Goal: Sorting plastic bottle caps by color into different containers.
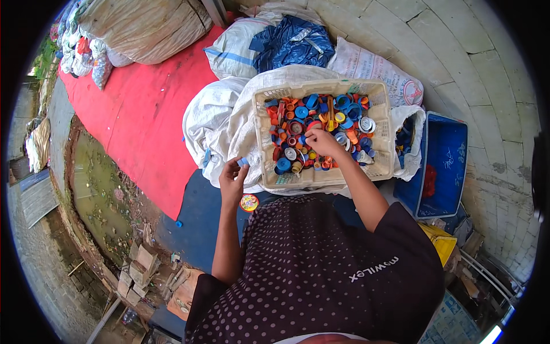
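A cream plastic crate [322,88] with slotted sides holds a mixed heap of bottle caps [298,112], mostly blue, orange and red, with some white and yellow. My right hand [324,143] reaches into it from the right, its fingers closed at the heap. A red cap [314,125] sits right against those fingertips; whether it is pinched I cannot tell. Just outside the crate's left side, my left hand [231,176] is raised, pinching a light blue bottle cap [243,162] between thumb and fingers.
White woven sacks [215,112] lie under and left of the crate. To the right stand an open sack of caps [408,140] and a blue bin [447,155]. A red sheet [137,114] covers ground at left. A round colourful lid [249,202] lies near my left forearm.
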`<state>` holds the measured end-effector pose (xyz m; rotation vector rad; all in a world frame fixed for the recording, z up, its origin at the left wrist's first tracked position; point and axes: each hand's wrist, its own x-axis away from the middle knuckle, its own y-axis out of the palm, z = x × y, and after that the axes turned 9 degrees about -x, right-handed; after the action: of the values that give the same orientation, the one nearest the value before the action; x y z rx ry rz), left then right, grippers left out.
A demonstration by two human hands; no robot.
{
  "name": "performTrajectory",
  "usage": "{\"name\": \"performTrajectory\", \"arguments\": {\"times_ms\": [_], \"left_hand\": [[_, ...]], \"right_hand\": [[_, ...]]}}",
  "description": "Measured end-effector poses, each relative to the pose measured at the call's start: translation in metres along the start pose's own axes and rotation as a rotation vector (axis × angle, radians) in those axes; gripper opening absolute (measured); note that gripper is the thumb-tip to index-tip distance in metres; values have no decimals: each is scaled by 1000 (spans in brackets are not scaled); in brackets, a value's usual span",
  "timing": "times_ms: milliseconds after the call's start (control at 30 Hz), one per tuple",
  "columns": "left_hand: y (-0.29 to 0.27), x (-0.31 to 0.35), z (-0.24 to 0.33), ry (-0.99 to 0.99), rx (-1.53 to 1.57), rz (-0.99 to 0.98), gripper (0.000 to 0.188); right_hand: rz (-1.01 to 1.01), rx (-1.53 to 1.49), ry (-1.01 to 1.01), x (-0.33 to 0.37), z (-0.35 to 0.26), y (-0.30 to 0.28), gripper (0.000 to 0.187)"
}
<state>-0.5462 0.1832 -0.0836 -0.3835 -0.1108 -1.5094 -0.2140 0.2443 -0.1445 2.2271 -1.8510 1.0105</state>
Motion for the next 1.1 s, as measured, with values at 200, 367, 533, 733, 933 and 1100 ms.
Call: {"name": "performTrajectory", "arguments": {"times_ms": [200, 367, 533, 733, 933, 1100], "left_hand": [[-33, 16, -1, -40, 80, 106, 30], [-36, 38, -10, -108, 46, 81, 32], [-35, 54, -18, -138, 91, 124, 31], [-19, 35, 16, -15, 59, 94, 36], [7, 14, 55, 134, 49, 55, 38], [19, 22, 51, 128, 95, 38, 38]], "right_hand": [[-24, 339, 4, -64, -1, 73, 33], [32, 671, 2, -94, -3, 111, 35], [90, 809, -27, -101, 2, 126, 35], [37, 828, -267, -84, 2, 107, 46], [-64, 917, -381, -96, 3, 97, 32], [-140, 1093, -243, -106, -4, 104, 22]]}}
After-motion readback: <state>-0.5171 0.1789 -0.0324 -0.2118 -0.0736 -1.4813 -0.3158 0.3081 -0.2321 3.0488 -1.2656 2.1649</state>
